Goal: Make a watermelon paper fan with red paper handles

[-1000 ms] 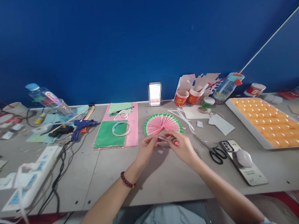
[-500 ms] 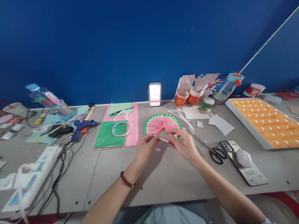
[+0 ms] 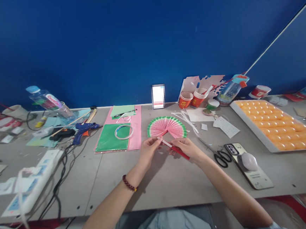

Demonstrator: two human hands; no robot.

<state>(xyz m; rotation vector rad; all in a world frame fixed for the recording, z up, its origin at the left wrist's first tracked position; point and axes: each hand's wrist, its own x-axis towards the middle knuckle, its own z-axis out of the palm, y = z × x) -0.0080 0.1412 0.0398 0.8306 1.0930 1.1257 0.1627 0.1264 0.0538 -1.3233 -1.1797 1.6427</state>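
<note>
Between my hands is a narrow red strip (image 3: 181,152) with a white band along its upper left part. My left hand (image 3: 150,150) pinches the white end between thumb and fingers. My right hand (image 3: 185,149) is closed on the red part, whose lower end sticks out toward me. Just beyond the fingers lies a pleated paper fan (image 3: 164,126), pink with dark specks and a green rim, spread in a near half circle. Its centre point is close to my left fingertips; I cannot tell whether the strip touches it.
Left are a roll of tape (image 3: 124,132) on coloured paper sheets (image 3: 110,140), a blue glue gun (image 3: 84,131) and a power strip (image 3: 39,181). Right are scissors (image 3: 222,158), a phone (image 3: 255,173), red paper cups (image 3: 185,100) and a tray of orange balls (image 3: 278,125). A lit screen (image 3: 158,96) stands behind.
My right hand has shifted slightly down and left along the strip. More of the strip's red end now shows below that hand, and the fan's right edge is more exposed.
</note>
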